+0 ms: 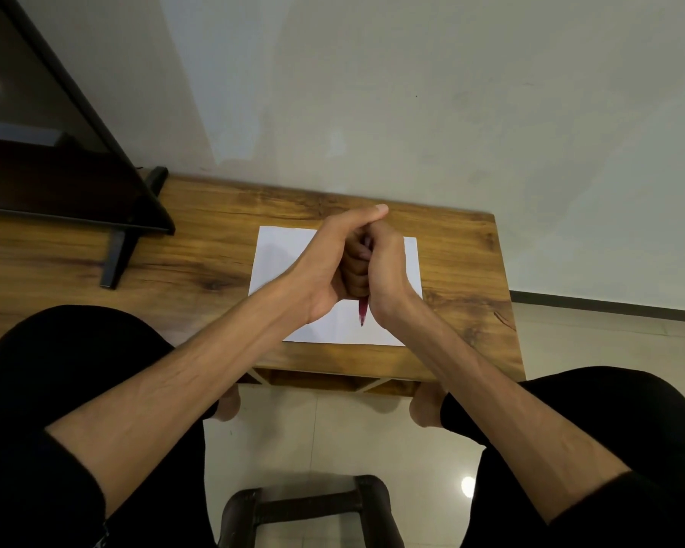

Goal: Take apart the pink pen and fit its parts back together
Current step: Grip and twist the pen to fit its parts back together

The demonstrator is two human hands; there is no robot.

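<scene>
Poking out toward the near side from between two clasped hands, the pink pen [363, 313] shows only its tip. The left hand [325, 263] and right hand [384, 270] both curl tight around it, pressed together above a white sheet [285, 255] on the wooden table [198, 247].

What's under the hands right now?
Both the left hand and right hand grip the pink pen above a white paper sheet on the wooden table. Paper directly beneath the hands is covered.
</scene>
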